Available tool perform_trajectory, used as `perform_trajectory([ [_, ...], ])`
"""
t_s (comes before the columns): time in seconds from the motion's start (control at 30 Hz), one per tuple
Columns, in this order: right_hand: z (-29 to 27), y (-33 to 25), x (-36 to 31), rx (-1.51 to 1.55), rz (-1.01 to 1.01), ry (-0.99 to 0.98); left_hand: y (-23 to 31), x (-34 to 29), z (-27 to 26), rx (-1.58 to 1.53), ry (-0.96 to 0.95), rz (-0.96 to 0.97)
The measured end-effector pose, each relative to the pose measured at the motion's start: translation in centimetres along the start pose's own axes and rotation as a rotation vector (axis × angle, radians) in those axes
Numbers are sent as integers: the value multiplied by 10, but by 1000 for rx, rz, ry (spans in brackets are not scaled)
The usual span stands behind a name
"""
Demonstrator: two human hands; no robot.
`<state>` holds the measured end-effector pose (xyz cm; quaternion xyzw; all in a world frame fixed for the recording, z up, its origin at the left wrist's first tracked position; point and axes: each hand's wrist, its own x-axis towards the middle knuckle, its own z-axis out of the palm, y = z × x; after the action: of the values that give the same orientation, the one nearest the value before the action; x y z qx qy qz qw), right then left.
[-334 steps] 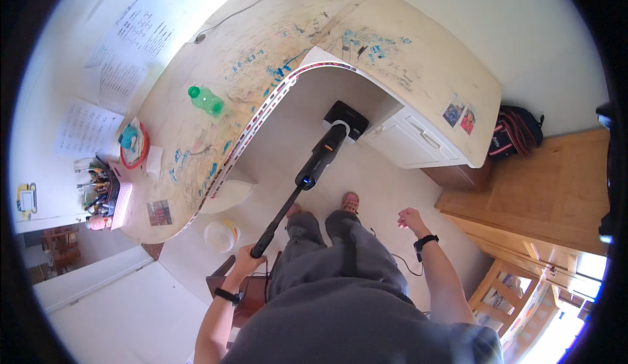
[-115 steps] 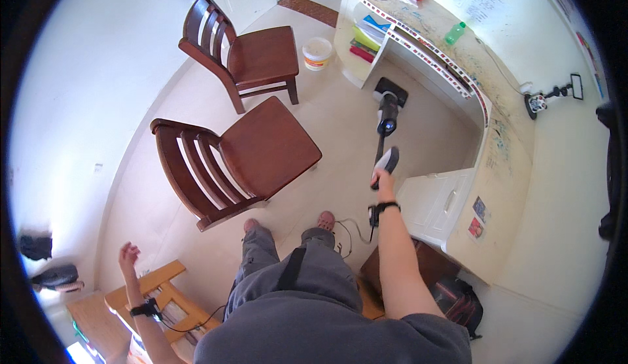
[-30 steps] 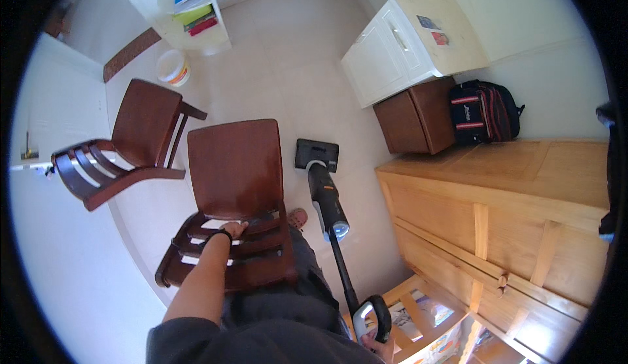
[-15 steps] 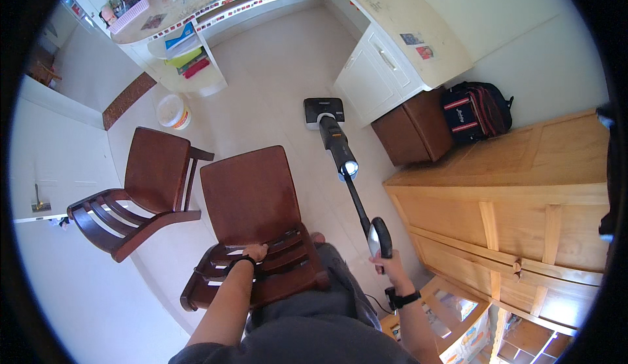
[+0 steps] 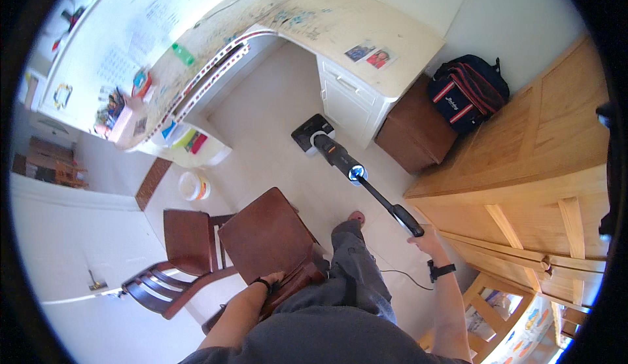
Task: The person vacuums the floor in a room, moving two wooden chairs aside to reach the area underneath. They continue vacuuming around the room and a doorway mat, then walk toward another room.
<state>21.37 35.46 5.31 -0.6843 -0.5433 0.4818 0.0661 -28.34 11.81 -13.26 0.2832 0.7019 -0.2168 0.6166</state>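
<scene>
My right hand (image 5: 428, 240) is wrapped round the black handle of an upright floor cleaner (image 5: 337, 156). Its wide dark head (image 5: 305, 135) rests on the floor near the desk, and a lit round display glows on its body. My left hand (image 5: 276, 277) grips the backrest of a dark brown wooden chair (image 5: 267, 234), right against my body; part of the fingers is hidden. A second brown chair (image 5: 186, 243) stands to its left, close beside it. My foot (image 5: 356, 217) is on the floor between the chair and the cleaner.
A curved white desk (image 5: 301, 27) spans the far side. A brown box-like stool (image 5: 415, 135) and a dark backpack (image 5: 468, 96) stand by the wall. The wooden cabinet (image 5: 497, 194) flanks my right. A white bucket (image 5: 193, 186) sits beyond the chairs; a thin cable (image 5: 409, 276) lies by my leg.
My view has turned and moved forward. My right arm reaches farther out to the right, and the cleaner slants more. The held chair has turned and sits nearer the second chair.
</scene>
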Motion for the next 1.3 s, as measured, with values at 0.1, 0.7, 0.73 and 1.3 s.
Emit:
perform_trajectory([
  [0.1, -42, 21, 8, -103, -59, 22, 33, -13, -26, -46, 37, 21],
  [0.7, -97, 56, -147, -48, 194, 393, 185, 1, -234, 75, 133, 90],
  [0.73, -84, 51, -162, -46, 239, 399, 191, 9, -251, 90, 129, 96],
  [1.3, 111, -173, -143, 916, 891, 776, 316, 93, -503, 159, 57, 267],
])
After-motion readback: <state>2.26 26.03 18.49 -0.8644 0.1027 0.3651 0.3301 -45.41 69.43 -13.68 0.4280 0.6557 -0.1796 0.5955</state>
